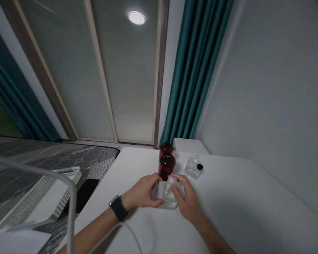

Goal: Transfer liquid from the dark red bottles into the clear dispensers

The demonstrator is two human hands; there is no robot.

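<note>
**Clear bottle between both hands, close beside red bottles on the tabletop**

From my remote station I record two dark red bottles just beyond the work: the near red bottle (166, 165) stands upright right behind the fingers, and the far red bottle (165, 150) is partly hidden by it. To their right I find a clear container (192, 167) with a black part on its right side. A thick grey cable (73, 206) arches across the left foreground, and a thin pale cable (134, 234) loops before the left forearm, which carries a black watch (119, 209).

The tabletop (228, 197) is white and plain, with a white box (190, 146) at its far edge. Beyond I note frosted door panels (129, 88), a teal curtain (198, 70) and a pale wall (281, 88). To the left, a white perforated basket (62, 201) lies on a grey patterned surface (95, 155).

The clear bottle (169, 203) is in the tabletop's middle, between the hands. It appears upright, its long axis roughly vertical, with the translucent cap (171, 180) uppermost. The left hand (144, 192) has its fingers curved around the body, gripping it; the right hand (189, 203) has thumb and fingers closed about the cap.
</note>
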